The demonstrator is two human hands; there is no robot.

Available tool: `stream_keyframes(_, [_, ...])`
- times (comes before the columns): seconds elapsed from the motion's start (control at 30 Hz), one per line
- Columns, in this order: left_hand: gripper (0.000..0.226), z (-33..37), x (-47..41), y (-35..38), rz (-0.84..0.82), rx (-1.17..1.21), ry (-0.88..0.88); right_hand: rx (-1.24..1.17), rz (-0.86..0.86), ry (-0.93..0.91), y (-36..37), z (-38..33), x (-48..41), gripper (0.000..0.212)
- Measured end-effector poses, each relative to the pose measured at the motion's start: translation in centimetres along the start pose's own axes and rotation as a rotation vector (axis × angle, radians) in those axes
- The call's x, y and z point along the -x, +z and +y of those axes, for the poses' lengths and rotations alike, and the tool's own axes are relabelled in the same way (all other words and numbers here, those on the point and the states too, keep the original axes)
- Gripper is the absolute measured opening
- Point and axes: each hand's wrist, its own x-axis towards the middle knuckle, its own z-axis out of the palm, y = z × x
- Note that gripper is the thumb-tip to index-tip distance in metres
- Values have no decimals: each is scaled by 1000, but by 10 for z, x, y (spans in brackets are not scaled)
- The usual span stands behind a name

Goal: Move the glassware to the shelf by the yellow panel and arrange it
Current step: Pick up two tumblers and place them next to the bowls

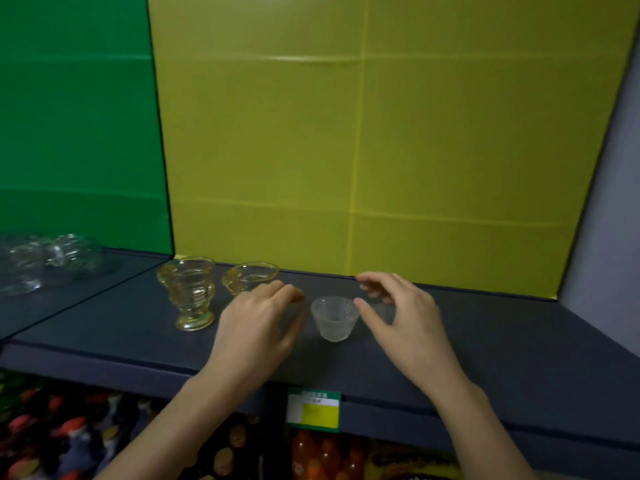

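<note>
On the dark grey shelf (467, 341) before the yellow corrugated panel (363, 133) stand three pieces of glassware. Farthest left is one tall amber footed glass cup (189, 292), upright on its base. Just beside it, toward the panel, sits one low amber glass bowl (250, 276) with a wavy rim, its near edge partly hidden by the left hand (258, 327). Near the middle of the shelf is one small frosted, ribbed glass cup (334, 318), upright and standing free.

Two bare hands reach over the shelf edge, one on each side of the frosted cup. The left hand hovers palm down with its fingers loosely curled and empty. The right hand (405, 317) is spread wide, thumb tip close to the cup's rim; whether it touches the glass cannot be told, and it grips nothing.

Over on the neighbouring shelf by the green panel (76, 116), a blurred cluster of clear glass pieces (45, 261) remains; their number cannot be counted. One green and yellow price label (313, 410) hangs on the shelf's front lip, above bottles of orange drink (327, 455).
</note>
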Motion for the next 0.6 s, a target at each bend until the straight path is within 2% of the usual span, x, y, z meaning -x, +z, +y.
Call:
stream_keyframes(0.1, [9,-25,15,-29,9,-173,-68,-37,-89,-111,24,-31,-2,19])
stream_keyframes(0.3, [14,-95,62,-90,-41,-403,-268,-137,-249,-250,96,-100,-5,21])
stream_keyframes(0.47, [15,-157,110,-152,-50,-512,-402,-255,-341,-328,168,-170,-9,24])
stream_keyframes(0.6, [18,-210,150,-205,-77,-580,-444,-305,-394,-360,228,-235,-8,25])
